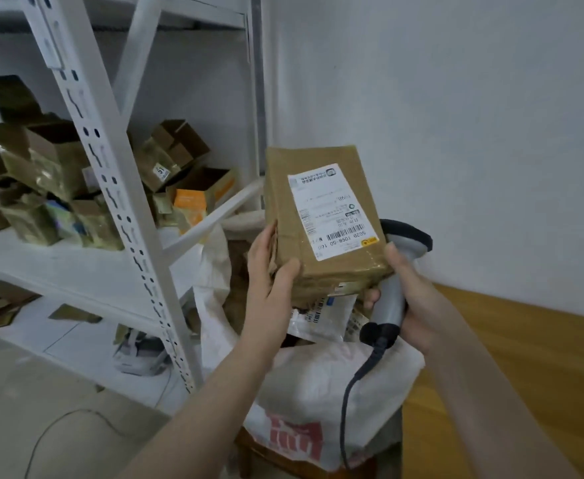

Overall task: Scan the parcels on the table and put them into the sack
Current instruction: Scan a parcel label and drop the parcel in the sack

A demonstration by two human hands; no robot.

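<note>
A brown taped cardboard parcel with a white shipping label on top is held above the open white woven sack. My left hand grips the parcel's near left corner, thumb on top. My right hand holds the grey handheld barcode scanner by its handle, just right of the parcel; its dark head sits behind the parcel's right edge and its cable hangs down. Inside the sack lie other labelled parcels, partly hidden by the held one.
A white metal shelf rack with several cardboard boxes stands at left, close to the sack. A wooden table surface lies at right under a white wall. Loose cardboard and a cable lie on the floor.
</note>
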